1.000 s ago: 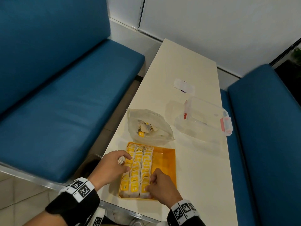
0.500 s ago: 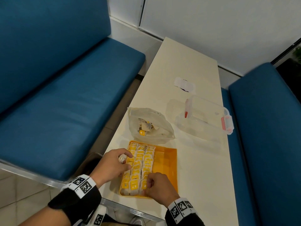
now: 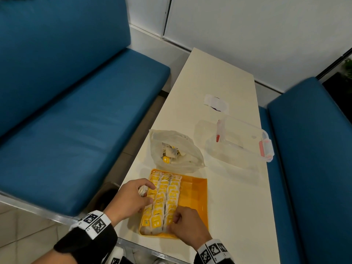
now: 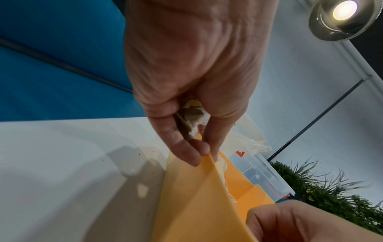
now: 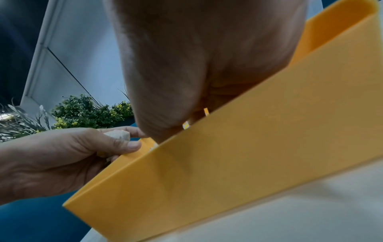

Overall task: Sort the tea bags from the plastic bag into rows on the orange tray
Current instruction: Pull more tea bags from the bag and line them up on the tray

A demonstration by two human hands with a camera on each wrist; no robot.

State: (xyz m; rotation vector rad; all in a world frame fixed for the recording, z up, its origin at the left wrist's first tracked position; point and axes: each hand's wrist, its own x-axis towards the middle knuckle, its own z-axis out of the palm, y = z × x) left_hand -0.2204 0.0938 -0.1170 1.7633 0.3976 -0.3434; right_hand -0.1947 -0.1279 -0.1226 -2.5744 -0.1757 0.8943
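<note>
The orange tray (image 3: 194,195) lies at the table's near end and holds three rows of yellow-tagged tea bags (image 3: 163,197) on its left side. My left hand (image 3: 133,197) is at the tray's left wall (image 4: 196,204) and grips a small bunch of tea bags (image 4: 193,117) in its palm. My right hand (image 3: 184,225) sits at the near end of the third row, fingers curled, pinching a tea bag there. The tray wall (image 5: 248,147) hides its fingertips in the right wrist view. Just beyond the tray, the plastic bag (image 3: 177,151) lies open with more tea bags inside.
A clear lidded box with red latches (image 3: 240,143) stands right of the bag, and a white paper scrap (image 3: 216,102) lies farther back. Blue benches flank the narrow table on the left (image 3: 66,121) and right (image 3: 314,168). The tray's right half is bare.
My right hand has slid along the third row toward the tray's near end and curled its fingers. My left hand has stayed at the tray's left wall with its bunch.
</note>
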